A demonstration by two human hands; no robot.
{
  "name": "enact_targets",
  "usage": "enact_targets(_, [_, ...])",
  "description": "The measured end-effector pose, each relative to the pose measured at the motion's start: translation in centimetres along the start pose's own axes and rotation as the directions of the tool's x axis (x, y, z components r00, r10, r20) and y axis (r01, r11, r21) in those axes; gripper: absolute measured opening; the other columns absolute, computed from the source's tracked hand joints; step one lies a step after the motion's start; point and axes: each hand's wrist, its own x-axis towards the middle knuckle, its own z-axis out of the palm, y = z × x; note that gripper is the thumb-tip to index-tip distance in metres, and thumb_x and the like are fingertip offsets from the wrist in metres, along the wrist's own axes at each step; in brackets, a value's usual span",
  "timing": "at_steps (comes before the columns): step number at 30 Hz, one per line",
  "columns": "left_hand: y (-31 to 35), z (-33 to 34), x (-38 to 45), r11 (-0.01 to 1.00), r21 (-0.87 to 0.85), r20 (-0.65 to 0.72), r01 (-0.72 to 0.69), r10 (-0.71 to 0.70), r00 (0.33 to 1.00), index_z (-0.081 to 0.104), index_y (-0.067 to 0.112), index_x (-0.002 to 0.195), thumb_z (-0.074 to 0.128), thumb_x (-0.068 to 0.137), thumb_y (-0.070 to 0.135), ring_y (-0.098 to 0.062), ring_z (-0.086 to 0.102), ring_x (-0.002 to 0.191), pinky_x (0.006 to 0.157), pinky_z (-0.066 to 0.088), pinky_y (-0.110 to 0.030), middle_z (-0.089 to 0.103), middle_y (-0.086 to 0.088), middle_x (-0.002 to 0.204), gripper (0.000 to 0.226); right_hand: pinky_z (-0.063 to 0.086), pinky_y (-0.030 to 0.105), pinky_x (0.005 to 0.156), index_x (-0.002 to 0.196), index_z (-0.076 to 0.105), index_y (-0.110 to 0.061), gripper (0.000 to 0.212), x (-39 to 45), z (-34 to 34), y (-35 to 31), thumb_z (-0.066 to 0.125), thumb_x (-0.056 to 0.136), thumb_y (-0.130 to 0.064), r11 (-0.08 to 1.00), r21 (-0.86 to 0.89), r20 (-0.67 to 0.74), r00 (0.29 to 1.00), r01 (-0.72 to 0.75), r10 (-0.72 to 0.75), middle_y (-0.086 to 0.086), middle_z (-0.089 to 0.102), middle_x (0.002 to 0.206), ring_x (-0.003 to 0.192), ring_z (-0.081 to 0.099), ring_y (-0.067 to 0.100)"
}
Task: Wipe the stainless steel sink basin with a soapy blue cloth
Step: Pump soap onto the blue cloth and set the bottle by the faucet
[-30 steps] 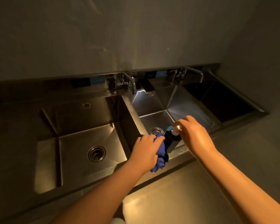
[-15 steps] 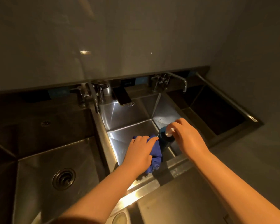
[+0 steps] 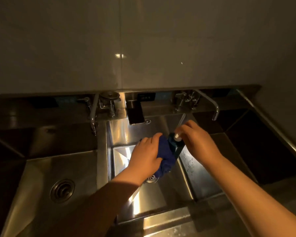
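Note:
My left hand grips a bunched blue cloth above the middle stainless steel basin. Right beside the cloth is a dark teal soap bottle with a white pump top. My right hand is closed around that bottle, fingers over the pump, holding it against the cloth. The basin's drain shows partly under the cloth. A bright reflection lies on the basin floor.
A left basin with a round drain lies beside the middle one. A dark right basin sits under a curved spout. Taps and a dark phone line the back ledge. A pale wall rises behind.
The view has swung so the middle basin sits in the centre and its drain shows. Both hands stay together over it, cloth and bottle still held.

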Motion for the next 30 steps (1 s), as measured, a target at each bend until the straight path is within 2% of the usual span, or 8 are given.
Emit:
enact_targets(6, [1.2, 1.4, 5.8, 0.991, -0.001, -0.074, 0.133, -0.133, 0.988, 0.038, 0.018, 0.136, 0.059, 0.071, 0.019, -0.031, 0.051, 0.110, 0.087, 0.040, -0.036, 0.058, -0.008, 0.122, 0.069, 0.053, 0.041, 0.066, 0.103, 0.063, -0.010, 0.025, 7.2, 0.4, 5.8, 0.064, 0.080, -0.001, 0.988, 0.024, 0.029, 0.988, 0.154, -0.155, 0.013, 0.057, 0.102, 0.083, 0.061, 0.031])
enact_targets(9, [1.3, 2.8, 9.2, 0.980, -0.028, -0.081, 0.199, -0.201, 0.976, 0.039, 0.018, 0.133, 0.058, 0.071, 0.025, -0.029, 0.054, 0.108, 0.086, 0.044, -0.036, 0.058, -0.008, 0.119, 0.065, 0.052, 0.034, 0.069, 0.104, 0.063, -0.010, 0.024, 11.1, 1.2, 8.5, 0.063, 0.081, -0.003, 0.983, 0.016, 0.034, 0.983, 0.182, -0.182, 0.013, 0.057, 0.105, 0.086, 0.060, 0.029])
enact_targets(11, [1.3, 3.9, 11.1, 0.966, -0.088, -0.116, 0.243, -0.252, 0.961, 0.044, 0.015, 0.128, 0.057, 0.073, 0.029, -0.028, 0.056, 0.102, 0.082, 0.045, -0.035, 0.060, -0.008, 0.111, 0.058, 0.048, 0.030, 0.069, 0.105, 0.063, -0.009, 0.024, 13.5, 1.9, 10.1, 0.063, 0.081, -0.003, 0.980, 0.003, 0.047, 0.979, 0.200, -0.200, 0.013, 0.056, 0.105, 0.086, 0.059, 0.028])
enact_targets(14, [1.4, 5.5, 13.6, 0.960, -0.060, -0.207, 0.275, -0.282, 0.937, 0.054, 0.006, 0.119, 0.057, 0.079, 0.030, -0.029, 0.061, 0.086, 0.071, 0.049, -0.034, 0.062, -0.012, 0.096, 0.046, 0.048, 0.035, 0.069, 0.104, 0.064, -0.006, 0.025, 16.7, 2.9, 12.2, 0.062, 0.080, 0.003, 0.979, 0.030, 0.069, 0.977, 0.200, -0.202, 0.016, 0.056, 0.103, 0.086, 0.059, 0.032])
enact_targets(16, [1.0, 6.4, 15.0, 0.958, -0.061, -0.219, 0.280, -0.287, 0.933, 0.058, 0.001, 0.111, 0.053, 0.082, 0.029, -0.030, 0.064, 0.078, 0.066, 0.054, -0.035, 0.065, -0.015, 0.088, 0.041, 0.043, 0.030, 0.071, 0.104, 0.065, -0.004, 0.027, 18.6, 3.7, 13.3, 0.062, 0.079, 0.005, 0.979, 0.061, 0.069, 0.977, 0.196, -0.200, 0.018, 0.057, 0.105, 0.089, 0.059, 0.032])
enact_targets(23, [0.1, 7.0, 18.7, 0.897, -0.205, -0.154, 0.391, -0.425, 0.892, 0.053, 0.006, 0.120, 0.061, 0.087, 0.025, -0.023, 0.064, 0.096, 0.081, 0.050, -0.030, 0.064, -0.010, 0.105, 0.038, 0.037, 0.020, 0.076, 0.103, 0.065, -0.003, 0.022, 22.6, 5.9, 15.5, 0.053, 0.086, 0.004, 0.968, 0.211, 0.070, 0.986, 0.135, -0.153, 0.016, 0.058, 0.112, 0.093, 0.059, 0.025])
enact_targets(26, [-0.3, 7.2, 19.9, 0.888, -0.213, -0.185, 0.407, -0.445, 0.876, 0.053, 0.009, 0.118, 0.063, 0.085, 0.029, -0.020, 0.064, 0.093, 0.079, 0.051, -0.028, 0.064, -0.007, 0.102, 0.040, 0.032, 0.013, 0.073, 0.104, 0.065, -0.002, 0.023, 23.7, 6.6, 15.8, 0.051, 0.087, 0.006, 0.965, 0.241, 0.082, 0.989, 0.101, -0.124, 0.015, 0.058, 0.112, 0.089, 0.054, 0.015])
enact_targets(30, [-0.4, 7.5, 21.1, 0.879, -0.168, -0.233, 0.445, -0.474, 0.849, 0.047, 0.013, 0.123, 0.067, 0.081, 0.028, -0.021, 0.060, 0.094, 0.077, 0.049, -0.030, 0.060, -0.006, 0.107, 0.048, 0.036, 0.019, 0.077, 0.102, 0.066, -0.005, 0.020, 24.9, 7.6, 16.4, 0.054, 0.087, 0.003, 0.957, 0.280, 0.086, 0.991, 0.074, -0.102, 0.014, 0.058, 0.111, 0.095, 0.059, 0.024])
